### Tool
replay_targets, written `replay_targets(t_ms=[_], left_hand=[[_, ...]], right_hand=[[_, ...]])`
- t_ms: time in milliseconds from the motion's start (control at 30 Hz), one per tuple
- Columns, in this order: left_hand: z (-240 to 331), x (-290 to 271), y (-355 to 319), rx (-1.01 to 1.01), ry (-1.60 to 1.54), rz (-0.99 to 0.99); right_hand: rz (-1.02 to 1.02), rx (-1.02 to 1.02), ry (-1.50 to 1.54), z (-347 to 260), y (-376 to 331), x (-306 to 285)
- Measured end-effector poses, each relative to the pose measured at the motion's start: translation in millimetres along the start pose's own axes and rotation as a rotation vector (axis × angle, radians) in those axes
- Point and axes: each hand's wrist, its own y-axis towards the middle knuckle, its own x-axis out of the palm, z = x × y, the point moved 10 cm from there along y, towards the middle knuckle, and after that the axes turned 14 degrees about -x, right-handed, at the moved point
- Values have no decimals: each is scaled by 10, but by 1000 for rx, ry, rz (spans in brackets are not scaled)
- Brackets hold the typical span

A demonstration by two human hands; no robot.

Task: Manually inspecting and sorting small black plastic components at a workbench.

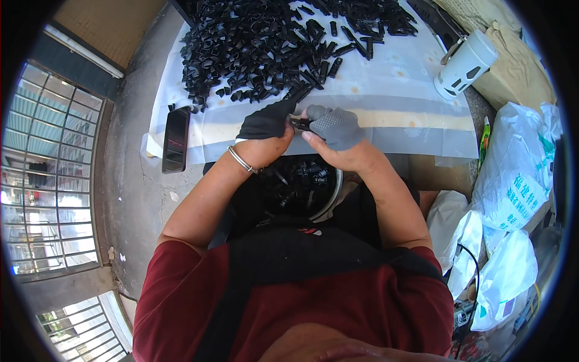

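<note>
While your left hand and gloved right hand met over the near part of the table cover, a small black part sat between them. Good control seemed to call for bracing its left end and applying gentle, even pressure from the right. Your right grip was narrow, thumb and fingers pinching the part; your left appeared to touch it, though its finger closure could not be told. The heap of black parts lay beyond, far and left.
</note>
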Motion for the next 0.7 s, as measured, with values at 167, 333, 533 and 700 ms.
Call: replay_targets(t_ms=[167,333,533,700], left_hand=[[24,-96,-136,-23,-147,-142],[27,-59,-282,-34,-327,-283],[-217,107,-370,-402,-880,-356],[-345,4,-375,-392,-783,-58]], right_hand=[[-59,-141,188,-152,73,189],[-170,-28,368,-185,57,241],[-57,25,102,-124,60,220],[59,-99,-30,-322,113,85]])
